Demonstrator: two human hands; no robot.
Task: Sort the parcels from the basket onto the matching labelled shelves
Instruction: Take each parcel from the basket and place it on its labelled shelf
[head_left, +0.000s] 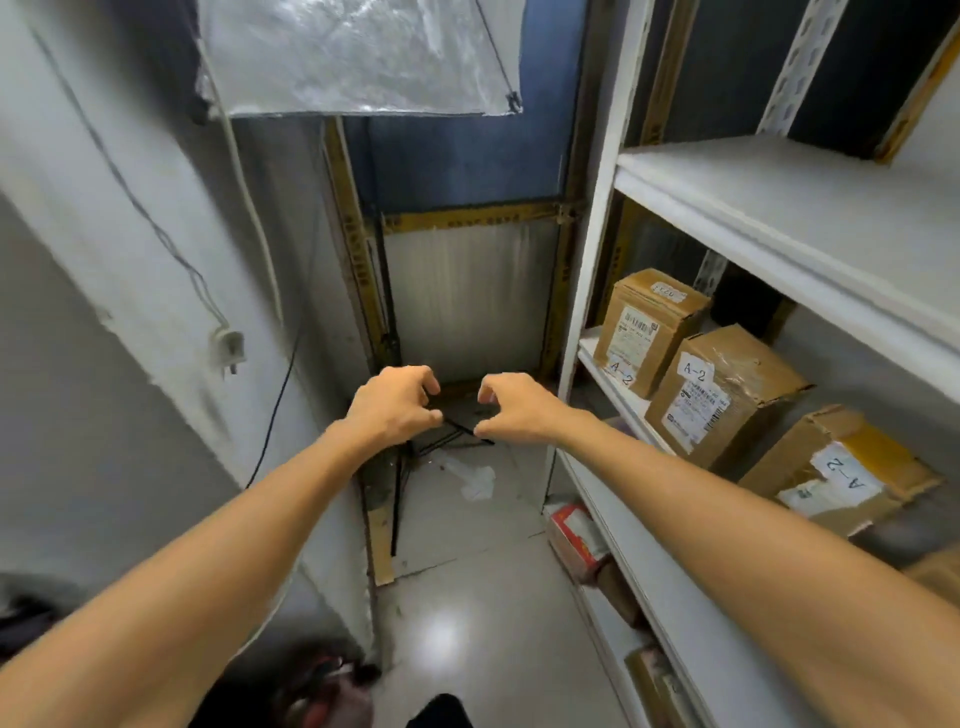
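A: Two hands out, and no parcel in either?

B: None. From the left: a plug (228, 349) hangs on the wall. Low down is a blurred reddish thing (327, 691) that may be the basket, but I cannot tell. The left hand (395, 402) reaches ahead with its fingers half curled and the thumb apart from them, gripping nothing.

A: And the other?

B: The right hand (514, 408) is just beside it and much the same, loosely curled and empty. Behind both are the black legs of a stand (452, 434), and I see neither hand holding them.

A: Where are the parcels, then?

B: On the shelf (701, 597) at the right, in a row: a far parcel (647, 330), a middle parcel (722, 395) and a near parcel (841, 467). Each is marked A-2. The near one lies with its label turned sideways.

A: So what is the step?

B: I judge the hands are between parcels, so the next one must come from the basket. To do it well, turn to the basket and take one parcel with both hands under its sides. Read its label before carrying it. If it is another A-2, set it just beside the near parcel with the label facing out, without nudging the row. The shelf's own label I cannot make out, so check it before letting go.
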